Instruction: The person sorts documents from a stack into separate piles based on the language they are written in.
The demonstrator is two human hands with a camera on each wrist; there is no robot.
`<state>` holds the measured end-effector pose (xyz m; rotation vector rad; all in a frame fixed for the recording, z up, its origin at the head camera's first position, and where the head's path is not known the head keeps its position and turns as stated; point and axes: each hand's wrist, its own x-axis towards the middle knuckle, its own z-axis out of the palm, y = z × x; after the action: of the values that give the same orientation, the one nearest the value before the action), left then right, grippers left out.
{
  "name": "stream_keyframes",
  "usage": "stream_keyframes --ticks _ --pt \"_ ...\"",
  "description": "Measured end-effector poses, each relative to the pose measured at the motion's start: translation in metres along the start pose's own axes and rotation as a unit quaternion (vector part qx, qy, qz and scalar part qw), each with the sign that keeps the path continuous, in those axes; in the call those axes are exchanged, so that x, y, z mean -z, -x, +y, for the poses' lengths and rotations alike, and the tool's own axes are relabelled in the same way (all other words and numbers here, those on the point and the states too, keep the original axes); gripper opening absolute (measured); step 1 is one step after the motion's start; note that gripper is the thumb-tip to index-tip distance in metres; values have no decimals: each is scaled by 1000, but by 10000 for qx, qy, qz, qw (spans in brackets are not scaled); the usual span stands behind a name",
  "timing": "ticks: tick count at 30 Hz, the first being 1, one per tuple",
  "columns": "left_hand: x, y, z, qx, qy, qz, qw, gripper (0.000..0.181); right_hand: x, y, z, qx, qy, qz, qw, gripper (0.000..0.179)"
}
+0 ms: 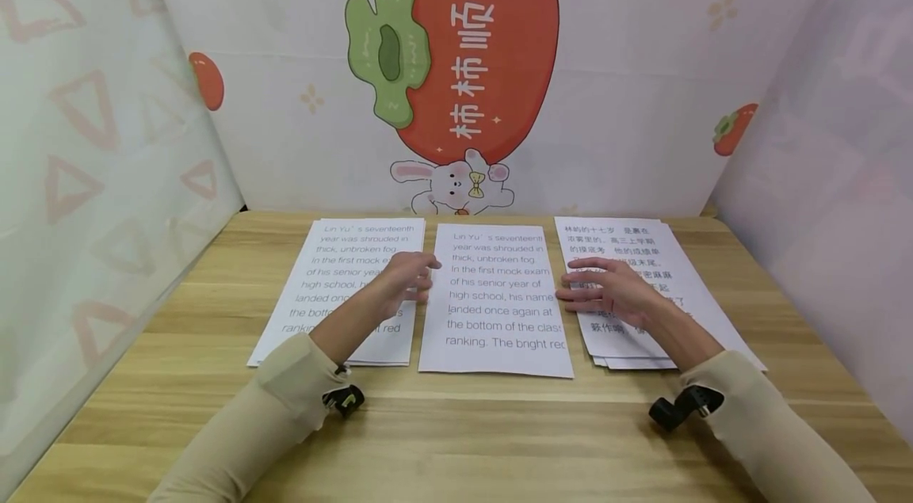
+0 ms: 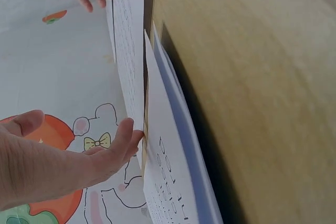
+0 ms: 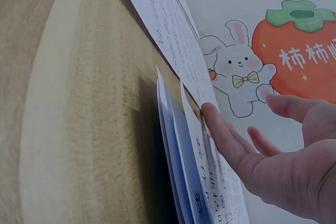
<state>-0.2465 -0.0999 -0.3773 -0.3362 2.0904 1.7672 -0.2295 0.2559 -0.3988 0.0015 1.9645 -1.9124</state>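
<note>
On the table lies a middle sheet [image 1: 492, 301] printed with large English text. To its left is a stack of English-printed sheets [image 1: 342, 289], and to its right a stack of sheets with Chinese characters [image 1: 606, 238]. My left hand [image 1: 395, 285] is over the right side of the left stack, its loosely bent fingers [image 2: 122, 140] by the middle sheet's left edge. My right hand [image 1: 613, 293] hovers over the right stack, fingers [image 3: 223, 132] relaxed and pointing at the middle sheet's right edge. Neither hand holds anything; whether fingertips touch paper I cannot tell.
The wooden table [image 1: 456, 440] extends in front of the sheets. Behind it hangs a white backdrop [image 1: 635, 91] with a large persimmon and a rabbit. Pale side curtains [image 1: 93, 170] flank the table. A small black camera is strapped to each wrist.
</note>
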Motion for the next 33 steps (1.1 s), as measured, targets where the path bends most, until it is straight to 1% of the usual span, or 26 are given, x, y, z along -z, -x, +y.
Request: stream_keyframes --ticks 5,13,19,25,29,33 --pt "1 -1 0 8 165 24 9999 58 0 0 0 9 -54 -19 10000 54" --pt "2 -3 -3 -19 187 -20 9998 53 -1 1 0 -61 -96 9 9999 55" --pt "7 1 0 12 88 -34 10000 52 0 3 -4 -110 270 235 9993 54" --pt "10 2 0 52 133 -72 9999 48 -1 5 -10 -252 395 158 9988 55" --pt "11 3 -1 66 199 -83 9997 50 0 5 -11 -386 316 115 9987 56" --pt "12 4 -3 137 204 -155 9996 52 1 6 -9 -550 26 47 9985 58"
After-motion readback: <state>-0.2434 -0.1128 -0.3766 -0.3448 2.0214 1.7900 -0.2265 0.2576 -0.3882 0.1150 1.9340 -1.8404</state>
